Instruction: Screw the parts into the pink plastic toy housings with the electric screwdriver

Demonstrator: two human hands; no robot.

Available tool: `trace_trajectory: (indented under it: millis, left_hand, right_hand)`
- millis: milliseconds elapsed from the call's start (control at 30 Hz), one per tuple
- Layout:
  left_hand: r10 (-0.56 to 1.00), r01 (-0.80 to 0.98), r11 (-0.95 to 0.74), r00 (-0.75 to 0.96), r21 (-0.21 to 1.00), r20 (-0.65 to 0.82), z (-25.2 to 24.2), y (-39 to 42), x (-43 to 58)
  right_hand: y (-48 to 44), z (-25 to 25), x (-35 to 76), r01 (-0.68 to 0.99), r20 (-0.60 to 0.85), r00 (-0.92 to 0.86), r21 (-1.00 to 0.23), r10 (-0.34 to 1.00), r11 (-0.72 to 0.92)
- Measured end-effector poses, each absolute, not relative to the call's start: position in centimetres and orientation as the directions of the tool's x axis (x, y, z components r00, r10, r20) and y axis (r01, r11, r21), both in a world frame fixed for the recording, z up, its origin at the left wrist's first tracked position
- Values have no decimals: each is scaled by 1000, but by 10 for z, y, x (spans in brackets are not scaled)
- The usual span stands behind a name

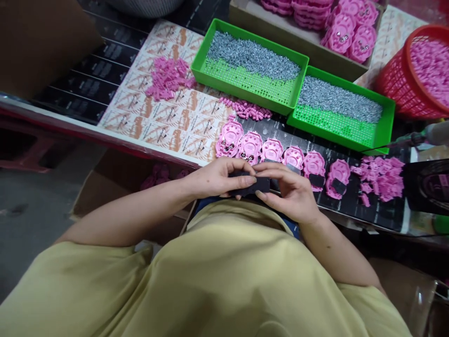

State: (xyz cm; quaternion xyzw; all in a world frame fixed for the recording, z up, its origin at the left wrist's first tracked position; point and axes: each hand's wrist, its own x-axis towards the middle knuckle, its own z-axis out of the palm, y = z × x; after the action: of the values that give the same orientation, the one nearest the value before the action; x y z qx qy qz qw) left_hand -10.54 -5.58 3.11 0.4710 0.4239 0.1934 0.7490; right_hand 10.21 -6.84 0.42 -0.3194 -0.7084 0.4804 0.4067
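Between my two hands, close to my body at the table's front edge, is a small flat black rectangular piece (261,185). My left hand (228,179) pinches its left part, thumb on top. The fingers of my right hand (289,187) close on its right end. Just beyond my hands runs a row of pink plastic casings (271,150). The two at the left have shiny metal parts on them, and the two at the right carry black pieces (338,186). My hands partly cover the front of the row.
Two green trays (245,86) of small metal screws stand behind the row. Pink parts lie in piles at left (168,77) and right (384,178). A red basket (394,79) of pink pieces, a cardboard box (301,40) of casings and a screwdriver-like tool (437,133) are further right.
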Motion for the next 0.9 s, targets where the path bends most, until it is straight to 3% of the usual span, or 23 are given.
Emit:
trace_trajectory:
  millis: [233, 267, 333, 433, 500, 667, 767, 900]
  left_hand:
    - [698, 121, 509, 521, 852, -491, 30, -62, -122]
    - [704, 112, 523, 502, 845, -502, 29, -63, -126]
    - [734, 45, 548, 453, 835, -505, 24, -64, -134]
    - [788, -107, 545, 406, 832, -463, 18, -65, -144]
    - [808, -145, 523, 397, 840, -434, 16, -65, -149]
    - [816, -86, 487, 399, 869, -418, 18, -65, -153]
    - [815, -47, 477, 398, 878, -421, 20, -64, -152]
    - [802, 31, 446, 430, 894, -415, 22, -60, -146]
  right_hand:
    - [-66, 20, 91, -29, 246, -413, -966, 877, 257]
    - [-63, 25, 92, -11, 233, -382, -969, 894, 248]
    - [-55, 32, 95, 183, 235, -361, -931, 902, 316]
    - [-40, 30, 95, 562, 319, -474, -608, 821, 561]
    - [-32, 22, 92, 650, 334, -555, -397, 762, 648]
    - [-24, 8, 84, 711, 266, -617, -214, 740, 670]
    - [-26, 17, 83, 671, 284, -627, -275, 725, 688]
    - [-35, 32, 79, 530, 245, -603, -589, 760, 610]
